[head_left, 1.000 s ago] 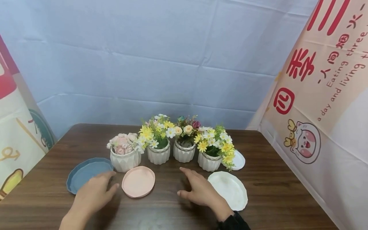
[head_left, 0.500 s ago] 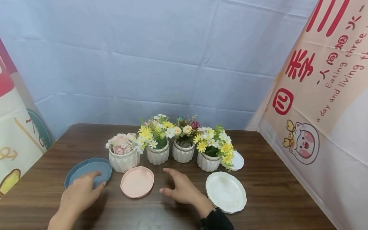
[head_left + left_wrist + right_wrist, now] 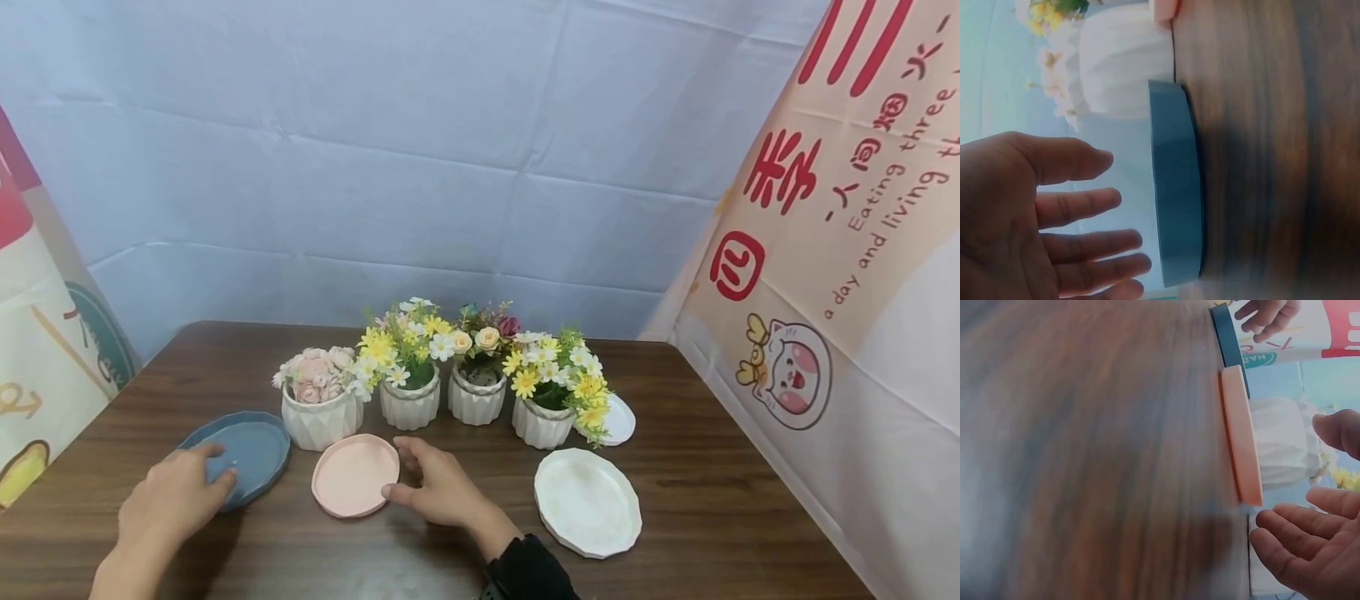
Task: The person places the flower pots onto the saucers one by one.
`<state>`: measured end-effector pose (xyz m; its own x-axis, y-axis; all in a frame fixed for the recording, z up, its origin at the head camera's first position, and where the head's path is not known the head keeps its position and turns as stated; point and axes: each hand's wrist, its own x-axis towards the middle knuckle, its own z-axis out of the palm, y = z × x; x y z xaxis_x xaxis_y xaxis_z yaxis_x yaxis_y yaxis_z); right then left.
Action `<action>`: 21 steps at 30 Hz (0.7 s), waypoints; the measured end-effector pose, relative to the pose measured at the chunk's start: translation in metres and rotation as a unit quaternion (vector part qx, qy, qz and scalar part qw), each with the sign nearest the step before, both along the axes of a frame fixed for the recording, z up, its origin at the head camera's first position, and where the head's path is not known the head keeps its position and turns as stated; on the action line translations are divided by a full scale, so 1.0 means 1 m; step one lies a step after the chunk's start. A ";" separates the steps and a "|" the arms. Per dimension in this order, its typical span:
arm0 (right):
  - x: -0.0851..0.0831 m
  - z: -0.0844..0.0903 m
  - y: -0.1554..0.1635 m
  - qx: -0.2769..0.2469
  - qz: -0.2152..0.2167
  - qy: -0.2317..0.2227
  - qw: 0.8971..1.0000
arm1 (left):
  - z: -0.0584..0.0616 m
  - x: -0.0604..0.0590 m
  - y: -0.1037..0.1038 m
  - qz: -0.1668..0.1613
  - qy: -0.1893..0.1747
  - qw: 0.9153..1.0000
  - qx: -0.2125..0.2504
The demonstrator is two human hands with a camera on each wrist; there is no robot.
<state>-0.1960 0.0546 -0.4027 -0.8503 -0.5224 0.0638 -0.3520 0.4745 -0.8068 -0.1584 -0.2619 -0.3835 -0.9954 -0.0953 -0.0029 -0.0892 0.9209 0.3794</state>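
Observation:
Over the near-left rim of the blue plate (image 3: pixel 255 457) hovers my left hand (image 3: pixel 168 500). Its fingers are spread and relaxed, and the left wrist view shows a gap between them and the plate's side (image 3: pixel 1175 181). My right hand (image 3: pixel 441 490) is at the right edge of the round pink plate (image 3: pixel 354 477), thumb and fingers apart. In the right wrist view, the pink plate's side (image 3: pixel 1242 437) lies beyond the loosely extended fingers, and nothing is held. Behind the pink plate stands a white ribbed pot (image 3: pixel 322 423) of pale pink flowers.
Three more white pots with flowers line up toward the right, among them one with yellow and white daisies (image 3: pixel 551 375). A larger white plate (image 3: pixel 588 504) lies at front right. Behind the rightmost pot, a small white plate (image 3: pixel 619 421) is partly covered. Cloth (image 3: pixel 375 167) hangs behind the table.
My left hand has moved left and slightly down over the blue plate. The right hand has travelled left, from beside the white plate to the pink plate's edge. Plates and pots stay in place.

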 end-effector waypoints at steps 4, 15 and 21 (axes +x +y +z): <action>-0.001 -0.002 -0.009 0.001 0.002 0.006 1.000 | 0.001 -0.003 -0.006 0.015 -0.025 1.000 0.007; -0.011 0.000 -0.025 0.014 -0.011 0.032 0.999 | -0.006 -0.008 -0.024 0.050 -0.060 0.996 0.031; -0.019 0.002 -0.030 0.000 -0.015 0.022 1.000 | -0.007 -0.014 -0.034 0.047 -0.059 0.997 0.036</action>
<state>-0.2154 0.0246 -0.4009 -0.8623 -0.4962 0.1011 -0.3725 0.4863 -0.7904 -0.1724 -0.2954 -0.3903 -0.9747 -0.1825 -0.1291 -0.2207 0.8771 0.4265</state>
